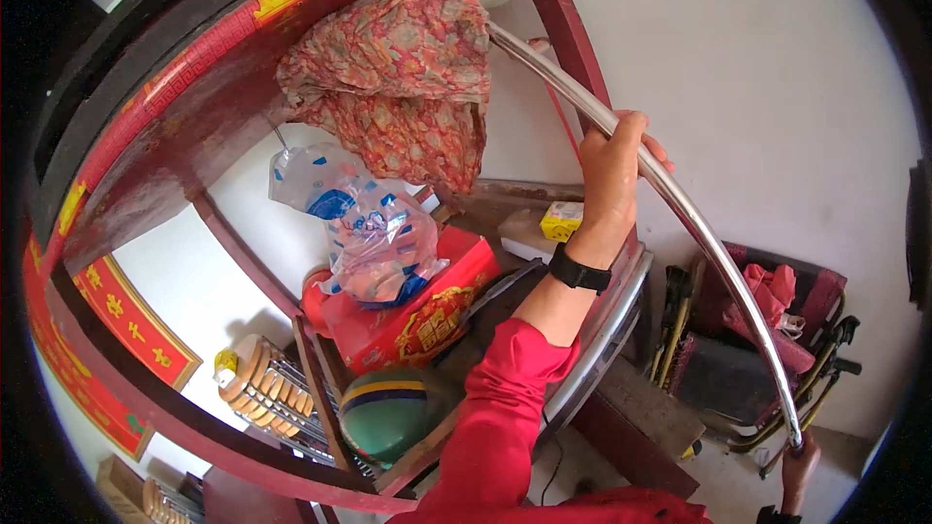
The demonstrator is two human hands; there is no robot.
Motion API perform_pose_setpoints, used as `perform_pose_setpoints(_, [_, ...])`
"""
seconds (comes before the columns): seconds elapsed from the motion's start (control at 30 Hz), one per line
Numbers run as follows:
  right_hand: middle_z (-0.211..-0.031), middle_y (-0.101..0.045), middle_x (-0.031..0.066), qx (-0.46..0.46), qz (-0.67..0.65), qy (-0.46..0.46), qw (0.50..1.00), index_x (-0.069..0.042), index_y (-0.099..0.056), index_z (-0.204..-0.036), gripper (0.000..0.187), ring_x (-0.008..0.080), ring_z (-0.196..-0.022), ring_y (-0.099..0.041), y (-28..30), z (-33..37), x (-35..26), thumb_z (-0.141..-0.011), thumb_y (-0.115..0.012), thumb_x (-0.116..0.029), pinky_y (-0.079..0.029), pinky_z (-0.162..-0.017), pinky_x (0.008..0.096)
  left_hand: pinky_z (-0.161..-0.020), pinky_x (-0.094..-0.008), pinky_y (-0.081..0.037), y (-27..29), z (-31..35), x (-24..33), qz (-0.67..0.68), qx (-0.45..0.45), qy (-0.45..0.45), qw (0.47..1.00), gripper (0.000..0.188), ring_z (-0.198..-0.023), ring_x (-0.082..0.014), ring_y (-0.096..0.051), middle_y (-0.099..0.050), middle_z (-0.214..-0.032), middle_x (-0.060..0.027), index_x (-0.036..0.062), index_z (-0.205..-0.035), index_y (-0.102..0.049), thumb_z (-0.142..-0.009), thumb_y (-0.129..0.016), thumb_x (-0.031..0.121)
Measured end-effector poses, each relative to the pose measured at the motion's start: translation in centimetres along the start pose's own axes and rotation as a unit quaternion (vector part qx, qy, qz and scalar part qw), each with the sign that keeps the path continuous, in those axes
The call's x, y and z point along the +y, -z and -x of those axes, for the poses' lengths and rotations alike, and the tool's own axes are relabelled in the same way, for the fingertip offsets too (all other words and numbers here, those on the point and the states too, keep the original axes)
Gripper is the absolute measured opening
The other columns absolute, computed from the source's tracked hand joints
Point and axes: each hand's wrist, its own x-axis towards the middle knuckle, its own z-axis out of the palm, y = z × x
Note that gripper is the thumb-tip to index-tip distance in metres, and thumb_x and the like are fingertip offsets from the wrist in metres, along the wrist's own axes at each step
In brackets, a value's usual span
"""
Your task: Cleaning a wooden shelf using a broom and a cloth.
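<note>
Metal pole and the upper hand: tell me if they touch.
Touching. The head view shows the left hand with fingers wrapped around the metal pole.

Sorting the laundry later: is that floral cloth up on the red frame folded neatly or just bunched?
Bunched. The floral cloth hangs crumpled over the red frame, with loose, uneven folds drooping beside the metal pole.

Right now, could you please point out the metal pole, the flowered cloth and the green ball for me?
metal pole (723, 262): head view, middle of the shiny shaft.
flowered cloth (408, 68): head view, centre of the draped fabric.
green ball (383, 417): head view, its green lower face under the yellow stripe.
</note>
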Motion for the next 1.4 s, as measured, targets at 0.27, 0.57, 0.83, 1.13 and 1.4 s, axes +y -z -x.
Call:
perform_pose_setpoints(0.27, [-0.059,-0.036,0.0144,0.032,0.017,0.007,0.999,0.001,-0.052,-0.078,0.015,0.0225,-0.054,-0.035,-0.4,1.4,0.3,-0.063,-0.053,0.005,-0.03,-0.05,0.0385,-0.05,-0.0315,-0.047,0.1,0.0,0.3,0.004,0.003,0.008,1.0,0.026,-0.051,-0.0206,-0.055,-0.054,-0.06,-0.0064,0.0027,-0.089,-0.053,-0.082,-0.06,0.026])
perform_pose_setpoints(0.57, [-0.064,-0.049,0.017,0.119,0.039,-0.009,0.992,0.0,-0.052,-0.075,0.017,0.0323,-0.056,-0.046,4.6,-0.4,-2.1,-0.061,-0.052,0.009,-0.038,-0.054,0.0387,-0.054,-0.031,-0.047,-1.8,-0.2,0.8,0.052,-0.02,0.011,0.998,0.024,-0.053,-0.0212,-0.056,-0.054,-0.061,-0.006,0.0039,-0.089,-0.052,-0.084,-0.059,0.027])
perform_pose_setpoints(0.83, [-0.055,-0.048,0.0185,0.103,0.107,-0.005,0.989,-0.001,-0.052,-0.069,0.01,0.0296,-0.049,-0.046,2.5,1.0,-0.3,-0.062,-0.055,0.007,-0.038,-0.05,0.039,-0.052,-0.0329,-0.045,-0.1,-0.1,-0.9,0.06,0.024,0.011,0.998,0.023,-0.052,-0.0196,-0.052,-0.052,-0.057,-0.0056,0.0031,-0.085,-0.053,-0.083,-0.06,0.025])
perform_pose_setpoints(1.13, [-0.058,-0.047,0.0182,0.037,0.048,0.041,0.997,0.001,-0.054,-0.073,0.014,0.0333,-0.053,-0.045,-2.0,1.7,-0.6,-0.06,-0.051,0.004,-0.035,-0.05,0.0401,-0.045,-0.0304,-0.044,4.3,0.3,-1.9,0.053,0.047,0.044,0.996,0.017,-0.048,-0.0178,-0.05,-0.049,-0.054,-0.005,0.0065,-0.082,-0.052,-0.078,-0.061,0.02])
perform_pose_setpoints(1.4, [-0.06,-0.055,0.0016,-0.339,-0.155,-0.029,0.928,0.003,-0.064,-0.088,0.025,0.0062,-0.055,-0.047,-6.4,0.5,-5.5,-0.068,-0.07,-0.011,-0.042,-0.051,0.0271,-0.052,-0.0329,-0.039,14.1,-1.9,-2.9,0.081,0.07,0.08,0.991,0.019,-0.051,-0.0184,-0.044,-0.043,-0.057,-0.0026,0.0069,-0.09,-0.052,-0.082,-0.058,0.023])
